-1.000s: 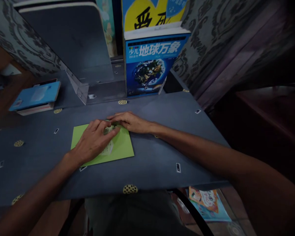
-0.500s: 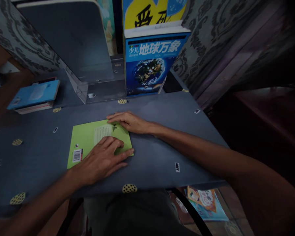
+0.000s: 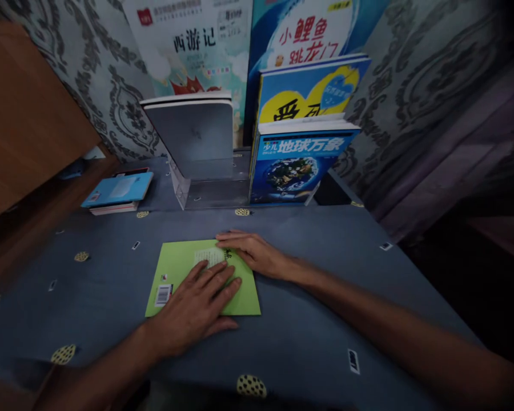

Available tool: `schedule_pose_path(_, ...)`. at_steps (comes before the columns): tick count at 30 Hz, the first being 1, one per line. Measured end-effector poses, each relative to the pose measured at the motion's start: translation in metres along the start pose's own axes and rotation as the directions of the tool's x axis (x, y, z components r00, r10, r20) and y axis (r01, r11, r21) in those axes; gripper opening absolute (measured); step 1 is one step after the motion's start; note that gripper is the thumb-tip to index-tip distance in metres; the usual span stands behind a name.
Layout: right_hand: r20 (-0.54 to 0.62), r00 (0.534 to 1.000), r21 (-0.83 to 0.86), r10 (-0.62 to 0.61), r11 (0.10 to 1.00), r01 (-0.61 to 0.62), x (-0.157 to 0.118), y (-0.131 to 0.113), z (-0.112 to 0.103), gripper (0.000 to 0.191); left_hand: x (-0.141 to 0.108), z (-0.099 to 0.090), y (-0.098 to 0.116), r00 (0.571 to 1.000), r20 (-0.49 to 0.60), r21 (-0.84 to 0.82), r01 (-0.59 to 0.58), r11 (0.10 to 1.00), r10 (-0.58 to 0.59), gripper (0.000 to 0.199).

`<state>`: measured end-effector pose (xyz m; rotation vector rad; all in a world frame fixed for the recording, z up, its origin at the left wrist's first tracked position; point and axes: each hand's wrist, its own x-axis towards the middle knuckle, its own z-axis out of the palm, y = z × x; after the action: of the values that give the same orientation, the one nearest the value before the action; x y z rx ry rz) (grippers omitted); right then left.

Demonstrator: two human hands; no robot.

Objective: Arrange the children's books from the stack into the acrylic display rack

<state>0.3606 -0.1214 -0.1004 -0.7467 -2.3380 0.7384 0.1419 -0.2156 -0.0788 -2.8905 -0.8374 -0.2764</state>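
Note:
A thin green book (image 3: pixel 246 299) lies on the cloth-covered table, its barcode at the lower left. Across its lower middle rests my left hand (image 3: pixel 201 297), palm down with the fingers stretched out and the thumb beyond the near edge. My right hand (image 3: pixel 257 254) is at the book's upper right corner, its fingers extended over the top edge and touching the cover. Neither hand grasps anything. Part of the printed text is hidden under my fingers.
Behind the green book stands a clear bookstand (image 3: pixel 214 194) with a grey-covered book (image 3: pixel 197 137). To its right is an upright blue book with a globe (image 3: pixel 295 171), other books behind. A small stack with a blue cover (image 3: pixel 120 189) lies at the back left, near a wooden cabinet (image 3: pixel 29 114).
The head view has tilted up, showing more books at the back. My left hand's fingers, bent before, now lie stretched out on the cover. My right hand stays at the top right corner.

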Motion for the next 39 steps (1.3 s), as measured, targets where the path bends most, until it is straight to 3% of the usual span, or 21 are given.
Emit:
schedule_pose_path(7,0.000,1.000,-0.040,-0.011,0.999,0.011,0.000,-0.002,0.000,0.043,-0.030,0.000,-0.034,0.980,-0.034,0.073,0.197,0.978,-0.195,0.061)
schedule_pose_path(11,-0.011,1.000,-0.049,-0.024,0.999,0.024,-0.002,0.003,0.002,0.043,-0.054,0.002,-0.057,0.919,-0.064,0.100,0.394,0.914,-0.389,0.057)
schedule_pose_path(15,-0.007,1.000,-0.064,-0.030,0.998,0.030,-0.004,0.006,0.005,0.042,-0.068,-0.002,-0.058,0.879,-0.040,0.076,0.477,0.875,-0.476,0.060)
schedule_pose_path(18,0.011,1.000,-0.102,-0.018,0.995,0.019,-0.004,0.003,0.005,0.045,-0.068,-0.007,-0.050,0.912,0.005,0.083,0.409,0.909,-0.411,0.071)
schedule_pose_path(22,0.028,0.998,-0.147,-0.050,0.988,0.054,-0.003,-0.001,0.004,0.045,-0.061,-0.014,-0.039,0.983,0.037,0.121,0.177,0.977,-0.182,0.082)
schedule_pose_path(28,0.026,0.995,-0.241,-0.095,0.966,0.098,-0.002,-0.010,0.003,0.039,-0.046,-0.023,-0.026,0.997,0.064,0.279,0.016,0.960,-0.035,0.064)
schedule_pose_path(31,0.038,0.995,-0.232,-0.097,0.967,0.103,-0.002,-0.015,0.001,0.039,-0.045,-0.025,-0.017,0.999,0.008,0.365,-0.039,0.930,0.039,0.047)
schedule_pose_path(36,0.009,0.999,-0.123,-0.049,0.991,0.050,0.000,-0.016,-0.004,0.045,-0.042,-0.029,-0.015,0.986,-0.155,0.330,-0.012,0.944,0.067,0.025)
schedule_pose_path(39,-0.050,0.998,0.143,0.043,0.989,-0.036,0.002,-0.015,-0.008,0.063,-0.036,-0.038,-0.022,0.971,-0.217,0.107,0.130,0.986,-0.104,0.022)
